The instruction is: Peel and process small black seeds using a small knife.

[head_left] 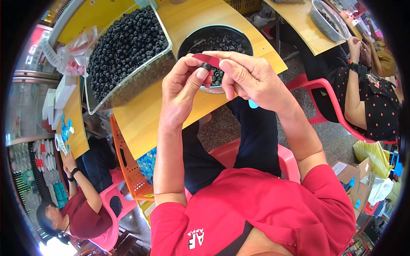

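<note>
My left hand (183, 87) pinches a small round black piece (207, 66) between thumb and fingers. In my right hand (256, 79) is a knife with a red blade (208, 59); a light blue end (253, 103), apparently its handle, shows below the palm. The blade lies over the black piece, close against it. Both hands are held together above the near side of a round metal bowl (213, 90), which has many similar black pieces in it. At the left a large clear plastic bin (141, 81) is heaped with round black pieces (128, 47), each with a ring-like mark.
The bin and bowl stand on a wooden table (145, 123). An orange plastic crate (128, 170) stands below its near left edge. A person sits on a pink chair (326, 91) at the right, another on a pink chair (119, 213) at the left.
</note>
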Tool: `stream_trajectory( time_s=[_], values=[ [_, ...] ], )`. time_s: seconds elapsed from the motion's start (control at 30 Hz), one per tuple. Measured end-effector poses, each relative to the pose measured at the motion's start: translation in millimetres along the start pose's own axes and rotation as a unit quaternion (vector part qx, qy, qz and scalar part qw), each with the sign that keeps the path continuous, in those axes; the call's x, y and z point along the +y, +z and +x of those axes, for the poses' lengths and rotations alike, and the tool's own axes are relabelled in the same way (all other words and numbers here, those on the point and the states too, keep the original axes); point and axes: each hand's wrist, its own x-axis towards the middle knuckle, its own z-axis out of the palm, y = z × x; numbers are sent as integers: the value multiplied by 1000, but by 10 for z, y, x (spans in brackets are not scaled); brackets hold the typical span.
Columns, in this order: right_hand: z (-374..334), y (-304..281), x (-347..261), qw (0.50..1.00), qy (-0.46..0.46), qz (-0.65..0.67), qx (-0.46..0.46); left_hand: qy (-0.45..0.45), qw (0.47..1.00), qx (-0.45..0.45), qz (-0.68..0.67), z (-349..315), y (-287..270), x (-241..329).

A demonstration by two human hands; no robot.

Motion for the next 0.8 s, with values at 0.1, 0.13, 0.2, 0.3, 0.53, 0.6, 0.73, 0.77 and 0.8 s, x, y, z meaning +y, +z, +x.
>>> stream_trajectory(
  time_s=[0.1, 0.13, 0.2, 0.3, 0.53, 0.6, 0.73, 0.77, 0.8],
  values=[
    [6, 37, 48, 998, -23, -36, 35, -10, 1000, 10, -13, -4, 34, 2],
    [8, 42, 71, 997, -41, -52, 42, -10, 1000, 9, -13, 1, 38, 6],
    [15, 53, 82, 995, -58, -67, 49, 3, 1000, 12, -7, 6, 41, 14],
    [28, 62, 98, 994, -54, -74, 53, 11, 1000, 2, -20, 4, 11, 4],
    [32, -7, 145, 998, -43, 44, 31, -29, 993, -17, -115, -19, -14, -8],
    [44, -37, 160, 994, -31, 105, 20, -36, 994, -4, -106, -1, -11, -14],
    [92, 15, 193, 995, -41, 17, 89, -25, 995, -3, -97, 4, 3, -32],
    [107, 53, 210, 995, -36, 28, 91, -18, 997, -2, -72, -2, 17, -32],
    [126, 89, 223, 994, -32, 39, 92, -10, 999, -1, -45, 0, 31, -30]
  ],
)
